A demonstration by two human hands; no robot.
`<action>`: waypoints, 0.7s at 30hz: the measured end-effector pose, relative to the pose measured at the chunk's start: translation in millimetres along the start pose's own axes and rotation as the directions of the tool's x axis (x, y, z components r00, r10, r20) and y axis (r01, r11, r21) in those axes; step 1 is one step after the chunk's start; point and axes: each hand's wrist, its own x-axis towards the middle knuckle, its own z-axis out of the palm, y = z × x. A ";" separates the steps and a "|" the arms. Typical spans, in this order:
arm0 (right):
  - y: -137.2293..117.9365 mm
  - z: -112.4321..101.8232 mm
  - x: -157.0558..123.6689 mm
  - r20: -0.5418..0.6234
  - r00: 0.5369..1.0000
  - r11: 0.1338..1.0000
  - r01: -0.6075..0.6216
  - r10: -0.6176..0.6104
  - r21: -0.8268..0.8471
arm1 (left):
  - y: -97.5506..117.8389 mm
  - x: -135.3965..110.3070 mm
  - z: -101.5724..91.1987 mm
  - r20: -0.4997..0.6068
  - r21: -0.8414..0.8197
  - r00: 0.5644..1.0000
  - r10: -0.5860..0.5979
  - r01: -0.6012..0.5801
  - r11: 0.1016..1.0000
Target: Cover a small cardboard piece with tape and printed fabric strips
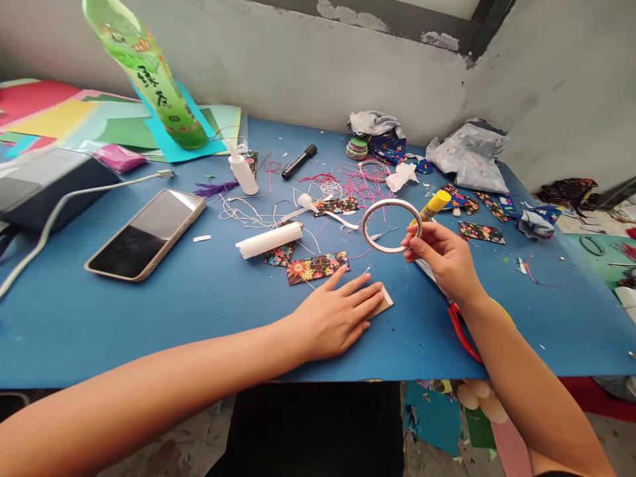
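Observation:
My left hand [338, 315] lies flat with fingers stretched on a small brown cardboard piece [383, 303] with a white strip along its edge; most of the piece is hidden beneath the palm. Between thumb and fingers, my right hand [442, 255] pinches a thin roll of tape [366, 228], held up above the table. Just beyond my left fingertips is a floral fabric strip [318, 267]. Red-handled scissors [463, 334] lie partly under my right forearm. A yellow-capped glue stick [436, 204] shows behind my right hand.
A green tea bottle [161, 86] stands at the back left, near a phone [146, 235] and a white squeeze bottle [243, 173]. A white roll [269, 240], a black marker [299, 161], tangled pink cords [365, 182] and fabric scraps [470, 156] lie across the blue table [199, 318].

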 end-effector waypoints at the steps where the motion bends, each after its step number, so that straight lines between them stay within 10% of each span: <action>1: 0.6 -0.7 -0.7 0.015 0.999 0.999 -0.029 0.028 0.035 | -3.1 0.7 -1.3 -0.008 -0.042 1.000 -0.014 0.013 0.999; 8: -2.5 -1.2 -8.3 0.179 0.974 0.972 -0.171 0.141 0.160 | -19.9 4.8 -24.5 -0.222 -0.658 0.870 -0.440 0.200 0.726; 14: -5.4 3.4 -12.4 0.384 0.914 0.985 -0.164 0.129 0.059 | -20.3 6.1 -34.0 -0.111 -0.888 0.836 -0.537 0.159 0.431; 21: -9.7 -13.4 -10.2 0.319 0.948 0.971 0.057 0.021 -0.232 | -22.7 2.0 -46.4 0.015 -0.709 0.886 -0.464 0.337 0.620</action>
